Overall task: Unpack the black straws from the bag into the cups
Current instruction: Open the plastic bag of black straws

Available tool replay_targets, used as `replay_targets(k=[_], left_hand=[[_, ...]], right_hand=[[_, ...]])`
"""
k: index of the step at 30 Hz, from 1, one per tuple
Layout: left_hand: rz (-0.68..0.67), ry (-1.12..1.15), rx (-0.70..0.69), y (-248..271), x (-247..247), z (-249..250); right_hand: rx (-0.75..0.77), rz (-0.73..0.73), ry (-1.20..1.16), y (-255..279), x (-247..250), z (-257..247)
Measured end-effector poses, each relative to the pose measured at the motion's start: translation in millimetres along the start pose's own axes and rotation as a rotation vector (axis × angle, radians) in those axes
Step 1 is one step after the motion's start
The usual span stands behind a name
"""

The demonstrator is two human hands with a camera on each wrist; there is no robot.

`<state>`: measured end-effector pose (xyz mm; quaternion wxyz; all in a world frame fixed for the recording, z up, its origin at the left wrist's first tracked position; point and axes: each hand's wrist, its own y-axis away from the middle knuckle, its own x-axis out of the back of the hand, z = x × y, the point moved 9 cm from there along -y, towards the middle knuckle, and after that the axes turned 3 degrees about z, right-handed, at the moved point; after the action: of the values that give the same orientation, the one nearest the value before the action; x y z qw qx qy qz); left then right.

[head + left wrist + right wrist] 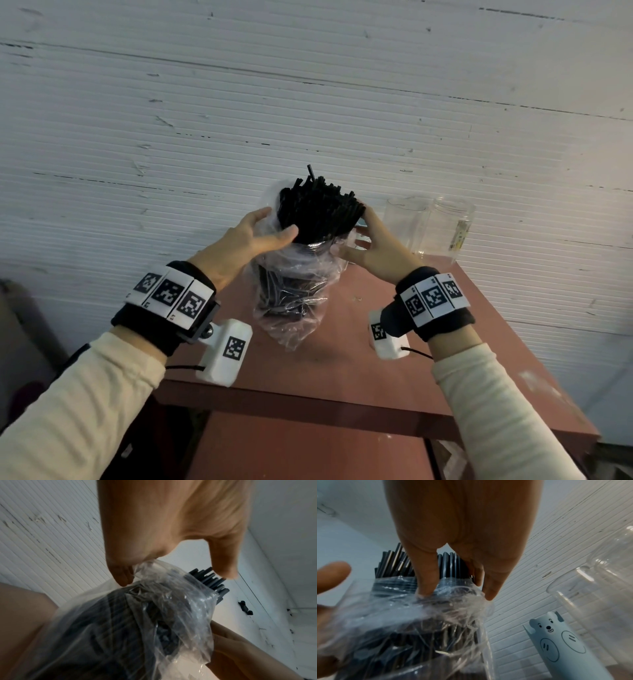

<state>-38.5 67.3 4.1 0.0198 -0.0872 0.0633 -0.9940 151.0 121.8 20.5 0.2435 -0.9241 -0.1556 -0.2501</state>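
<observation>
Both hands are working the bundle right now. The clear plastic bag (294, 291) is standing upright on the reddish-brown desk (359, 346), and the black straws (320, 209) are poking out of its open top in a thick sheaf. The left hand (248, 240) is wrapping round the left side of the bag's mouth, fingers curling behind and the thumb lying across the front; in the left wrist view its fingertips (122, 577) are pinching the plastic rim. The right hand (375, 246) is closing in on the other side, its fingers curling against the straws just above the plastic, one finger (426, 574) pressing down into the gathered film in the right wrist view.

Over by the white ribbed wall (308, 85), two clear cups (406, 222) (452, 224) are standing side by side at the desk's far right edge. A pale blue bear-faced container (556, 642) is sitting beside them in the right wrist view. Cream sleeves (85, 404) are covering both forearms.
</observation>
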Motion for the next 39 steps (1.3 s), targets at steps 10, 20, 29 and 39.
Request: replay_targets(k=[10, 20, 29, 39], left_hand=[[0.169, -0.193, -0.023, -9, 22, -8], [0.127, -0.022, 0.026, -11, 20, -17], [0.154, 0.23, 0.073, -25, 15, -29], [0.305, -0.057, -0.145, -22, -4, -6]], right_hand=[[-0.034, -0.091, 0.029, -1, -11, -2], [0.316, 0.226, 0.173, -3, 2, -74], [0.438, 0.274, 0.531, -19, -23, -76], [0.448, 0.25, 0.595, -13, -8, -55]])
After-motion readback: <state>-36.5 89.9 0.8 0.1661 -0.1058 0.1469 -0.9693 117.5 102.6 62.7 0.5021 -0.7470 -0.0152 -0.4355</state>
